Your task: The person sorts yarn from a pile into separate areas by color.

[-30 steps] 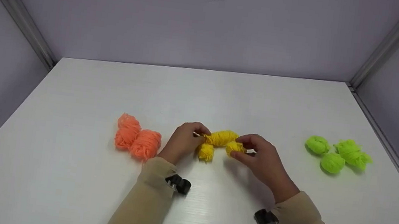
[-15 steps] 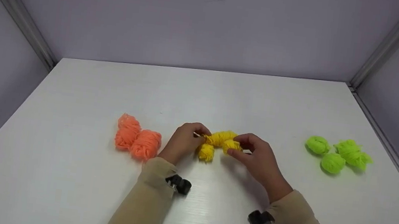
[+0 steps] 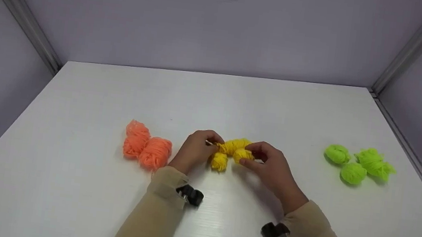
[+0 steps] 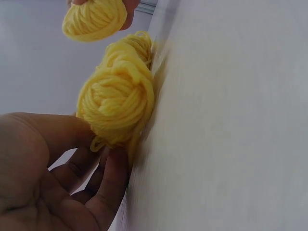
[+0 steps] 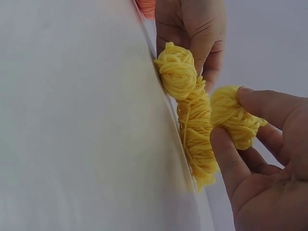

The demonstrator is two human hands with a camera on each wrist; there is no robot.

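Note:
Three pieces of yellow yarn lie mid-table. My left hand (image 3: 209,142) curls its fingers round the left end of the long yellow skein (image 3: 234,144); a small yellow ball (image 3: 219,162) lies against its thumb and shows large in the left wrist view (image 4: 118,103). My right hand (image 3: 249,158) pinches a second small yellow ball (image 3: 242,155) between thumb and fingers, just off the table and touching the skein. The right wrist view shows this held ball (image 5: 232,118) beside the skein (image 5: 197,137), with the other ball (image 5: 177,72) and the left hand (image 5: 192,29) behind.
Two orange yarn skeins (image 3: 146,149) lie left of my left hand. Three bright green yarn balls (image 3: 356,164) sit at the right, near the table's right edge. Grey walls with metal rails enclose the white table (image 3: 214,94) at the back and both sides.
My right hand has carried its yellow ball a little to the left, closing it against the skein. The left hand has stayed where it was.

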